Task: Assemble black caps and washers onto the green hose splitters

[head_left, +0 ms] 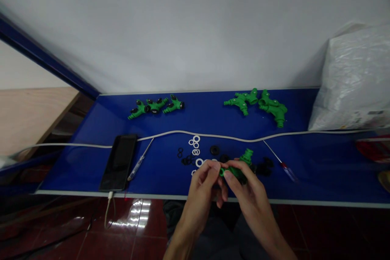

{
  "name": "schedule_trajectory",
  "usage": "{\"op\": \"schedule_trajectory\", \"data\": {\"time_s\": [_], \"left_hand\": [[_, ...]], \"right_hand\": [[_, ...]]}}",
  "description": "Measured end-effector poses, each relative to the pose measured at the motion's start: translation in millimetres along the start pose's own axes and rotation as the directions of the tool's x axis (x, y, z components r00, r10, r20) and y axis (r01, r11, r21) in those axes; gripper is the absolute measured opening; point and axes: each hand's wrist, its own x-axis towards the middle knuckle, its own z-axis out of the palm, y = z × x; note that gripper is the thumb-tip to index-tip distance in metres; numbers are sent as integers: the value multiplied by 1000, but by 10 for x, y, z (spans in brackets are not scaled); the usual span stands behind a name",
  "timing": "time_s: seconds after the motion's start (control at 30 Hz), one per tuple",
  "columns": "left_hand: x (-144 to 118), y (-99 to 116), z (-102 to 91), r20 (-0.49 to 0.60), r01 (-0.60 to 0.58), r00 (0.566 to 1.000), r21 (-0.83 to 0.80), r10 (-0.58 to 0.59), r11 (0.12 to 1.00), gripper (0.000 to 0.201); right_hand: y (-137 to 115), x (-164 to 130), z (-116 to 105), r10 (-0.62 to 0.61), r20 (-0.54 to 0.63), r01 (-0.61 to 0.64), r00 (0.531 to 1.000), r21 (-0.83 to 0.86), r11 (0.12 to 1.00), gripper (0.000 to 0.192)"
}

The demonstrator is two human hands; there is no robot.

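Right grip [249,185] clasps 1 green fitting [246,156], left grip [204,183] nearly closed at its end, hold unclear.

The tabletop [201,113] is deep blue, with a pale grey near edge [304,202]; the wall [195,28] beyond is plain greyish white. The near fitting [246,155] is bright green. The far-left fittings [175,105] are green with black parts, while the far-right fittings [276,110] are green all over. Flat rings [196,152] near the middle are white; the round washer [215,147] to their right is black. A phone [118,162] on the left is black, the cable [237,138] off-white. The right screwdriver [288,169] has a red, see-through handle. The bag [353,81] is whitish, and the floor [122,243] dark red, gridded with thin tile lines.
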Motion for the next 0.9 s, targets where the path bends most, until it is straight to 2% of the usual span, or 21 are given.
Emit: {"op": "schedule_trajectory", "data": {"time_s": [0.1,0.17,0.27,0.37,0.43,0.5,0.57,0.63,0.7,0.77,0.9], "left_hand": [[-44,-60,-56,16,-89,996,158,88,983,40],[-81,-107,-108,-22,-131,990,262,142,956,42],[-139,-137,-196,-99,-158,971,420,219,894,38],[-182,-64,-305,-75,-186,958,571,276,800,35],[-183,38,-404,-48,-231,931,690,362,686,31],[-148,151,-525,-66,-239,874,804,482,544,26],[-76,240,-650,-110,-177,812,889,573,422,22],[14,288,-747,-91,-130,773,946,628,297,22],[98,301,-792,-43,-110,767,974,640,197,22],[162,299,-783,-2,-107,775,985,632,135,21],[222,308,-700,28,-120,792,986,610,111,14]], "right_hand": [[34,12,6,33,-5,-33,999,-5,999,44],[89,8,3,56,-10,-55,998,31,998,57],[185,4,-7,109,-31,-104,994,136,985,76],[241,26,-21,165,-32,-156,986,179,971,84],[246,56,-34,172,-44,-162,984,172,972,83],[235,92,-52,170,-68,-157,983,165,974,78],[212,123,-75,185,-87,-168,979,172,971,75],[178,137,-103,198,-97,-179,975,177,968,74],[136,121,-132,190,-104,-171,976,166,971,72],[103,77,-155,183,-88,-168,979,160,973,69],[122,-36,-166,209,-61,-193,976,204,960,62]]}}
